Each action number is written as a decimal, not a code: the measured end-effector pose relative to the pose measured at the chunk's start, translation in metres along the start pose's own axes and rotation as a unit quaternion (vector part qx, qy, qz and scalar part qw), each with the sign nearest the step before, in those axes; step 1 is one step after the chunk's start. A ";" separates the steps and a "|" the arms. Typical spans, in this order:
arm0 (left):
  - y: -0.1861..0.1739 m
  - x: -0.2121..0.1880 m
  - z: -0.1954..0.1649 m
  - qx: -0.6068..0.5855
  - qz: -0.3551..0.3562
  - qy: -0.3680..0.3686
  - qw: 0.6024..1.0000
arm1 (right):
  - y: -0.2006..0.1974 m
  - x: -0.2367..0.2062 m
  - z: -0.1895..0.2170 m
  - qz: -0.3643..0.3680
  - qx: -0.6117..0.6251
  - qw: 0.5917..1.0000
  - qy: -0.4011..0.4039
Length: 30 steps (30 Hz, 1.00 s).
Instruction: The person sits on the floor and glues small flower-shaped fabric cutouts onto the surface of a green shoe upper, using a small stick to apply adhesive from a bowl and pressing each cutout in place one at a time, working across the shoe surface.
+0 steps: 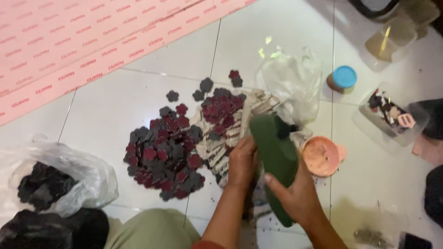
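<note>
My right hand (295, 196) grips a long dark green sheet-like piece (275, 157), thumb across its face, holding it tilted over the floor. My left hand (242, 161) is curled against the green piece's left edge, touching it beside a heap of pale strips (217, 154). To the left lies a spread of several dark grey and maroon flower-shaped cutouts (164, 157) on the white tiled floor (106, 115). More of these cutouts (221, 108) lie on top of the pale strips.
A clear plastic bag (295, 78) lies behind the green piece. A pink dish (321, 156), a blue-lidded jar (343, 79) and a clear box of small pieces (390, 115) sit right. A bag of dark cutouts (50, 182) lies left. A pink board (69, 41) covers the far left.
</note>
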<state>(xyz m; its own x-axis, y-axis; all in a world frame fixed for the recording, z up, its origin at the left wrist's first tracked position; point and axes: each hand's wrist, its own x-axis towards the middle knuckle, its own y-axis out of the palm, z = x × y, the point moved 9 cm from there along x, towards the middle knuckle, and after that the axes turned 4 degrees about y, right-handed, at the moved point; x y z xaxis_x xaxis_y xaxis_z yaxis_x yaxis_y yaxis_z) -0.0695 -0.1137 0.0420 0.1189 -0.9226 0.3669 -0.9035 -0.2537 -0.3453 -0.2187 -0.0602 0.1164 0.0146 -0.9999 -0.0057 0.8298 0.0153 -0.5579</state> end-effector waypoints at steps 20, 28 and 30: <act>-0.029 -0.018 0.074 -0.393 -0.256 -0.284 0.837 | 0.005 -0.010 -0.047 0.027 -0.148 0.980 0.128; -0.033 -0.003 0.000 0.182 0.040 -0.076 0.980 | -0.010 -0.007 -0.080 -0.053 0.163 0.971 0.166; -0.035 0.001 -0.007 0.198 0.042 -0.064 0.977 | -0.011 -0.002 -0.082 -0.063 0.162 0.972 0.156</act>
<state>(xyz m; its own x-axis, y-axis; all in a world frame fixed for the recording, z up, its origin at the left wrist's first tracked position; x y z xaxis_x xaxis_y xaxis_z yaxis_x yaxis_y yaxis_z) -0.0409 -0.1041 0.0602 0.1253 -0.9674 0.2202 -0.6845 -0.2449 -0.6866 -0.2739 -0.0586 0.0549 -0.2260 -0.9458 -0.2333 0.9469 -0.1570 -0.2807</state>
